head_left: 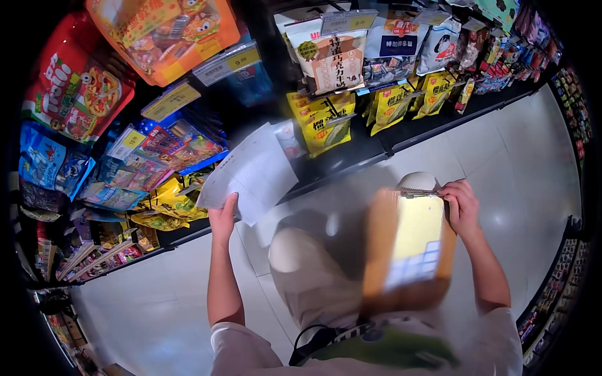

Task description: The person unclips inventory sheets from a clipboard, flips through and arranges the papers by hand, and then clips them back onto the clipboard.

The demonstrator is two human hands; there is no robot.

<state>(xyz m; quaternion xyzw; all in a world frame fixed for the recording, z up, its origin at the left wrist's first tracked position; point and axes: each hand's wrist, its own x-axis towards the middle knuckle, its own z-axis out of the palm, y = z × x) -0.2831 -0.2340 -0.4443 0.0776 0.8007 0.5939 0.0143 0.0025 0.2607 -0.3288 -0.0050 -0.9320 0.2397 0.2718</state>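
Note:
My left hand point(223, 218) pinches the lower edge of white printed paper point(258, 168), thumb on top and the other fingers hidden beneath. The paper is held up in front of the lower shelf, and whether it is one sheet or more I cannot tell. On the right, my right hand point(461, 205) is closed on the top corner of a brown clipboard point(380, 250), beside its metal clip. A bright, phone-like rectangle point(417, 227), yellow above and bluish-white blocks below, lies against the board. Motion blurs the board's lower part.
Shelves of bagged sweets run along the front, with yellow bags point(323, 122), an orange bag point(166, 41) and price tags point(170, 101) on hooks. A black shelf edge point(351, 164) borders the pale tiled floor point(501, 156). My bent knee point(291, 250) is below. More shelves stand at right.

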